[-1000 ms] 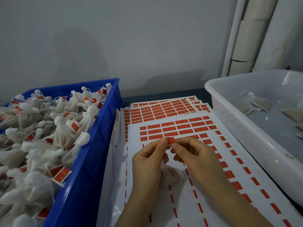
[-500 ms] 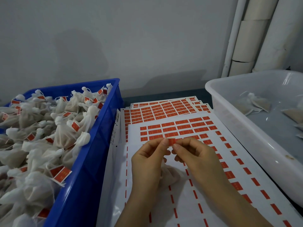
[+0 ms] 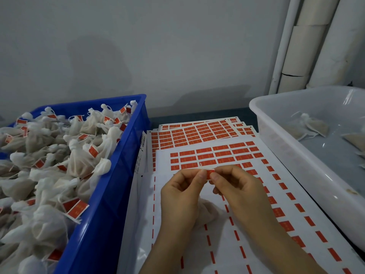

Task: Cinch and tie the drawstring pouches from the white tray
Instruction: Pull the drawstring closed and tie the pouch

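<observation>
Both hands meet over the sticker sheet [image 3: 197,246]: left hand [image 3: 179,196] and right hand [image 3: 237,190] pinch one red sticker [image 3: 210,172] between them. A white pouch [image 3: 209,214] lies on the sheet beneath them. Right of the sheet, the white tray [image 3: 296,155] holds loose pouches [image 3: 314,125].

Your crate [image 3: 102,214] is bright blue, and the pouches [image 3: 79,167] heaped in it are off-white gauze, each carrying a red-orange tag [image 3: 76,209]. The sheets [image 3: 223,254] are white, patterned with rows of red-orange rectangles at the top and columns of thin red dashes below. The one label [image 3: 211,172] you pinch is the same red-orange. The tray [image 3: 296,169] is milky white, and its loose pouches [image 3: 314,126] are pale beige.
</observation>
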`<action>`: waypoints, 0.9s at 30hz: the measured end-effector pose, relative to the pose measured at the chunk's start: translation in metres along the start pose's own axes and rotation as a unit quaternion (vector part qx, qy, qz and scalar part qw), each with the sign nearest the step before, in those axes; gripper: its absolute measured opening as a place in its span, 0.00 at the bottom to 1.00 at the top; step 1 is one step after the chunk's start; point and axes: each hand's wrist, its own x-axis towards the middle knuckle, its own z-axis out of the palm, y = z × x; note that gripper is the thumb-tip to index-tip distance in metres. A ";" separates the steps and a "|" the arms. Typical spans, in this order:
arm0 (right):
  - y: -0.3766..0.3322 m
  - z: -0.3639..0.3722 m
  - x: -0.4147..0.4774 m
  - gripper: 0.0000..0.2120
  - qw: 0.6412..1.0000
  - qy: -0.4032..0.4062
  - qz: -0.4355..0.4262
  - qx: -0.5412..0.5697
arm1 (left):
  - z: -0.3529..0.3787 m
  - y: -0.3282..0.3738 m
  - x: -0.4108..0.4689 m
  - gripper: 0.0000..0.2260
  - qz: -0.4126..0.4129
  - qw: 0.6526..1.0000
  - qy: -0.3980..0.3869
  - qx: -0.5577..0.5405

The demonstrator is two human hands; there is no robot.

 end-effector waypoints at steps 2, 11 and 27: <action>0.001 0.000 0.000 0.08 1.000 0.003 -0.003 -0.002 | 0.000 0.000 0.000 0.09 0.004 1.000 -0.002 0.004; 0.004 0.001 -0.001 0.06 1.000 0.015 -0.007 -0.026 | 0.002 -0.003 -0.003 0.02 0.041 0.996 0.015 0.077; 0.001 -0.001 0.000 0.08 1.000 0.031 0.003 0.005 | 0.004 -0.003 -0.001 0.01 0.019 0.999 0.004 0.030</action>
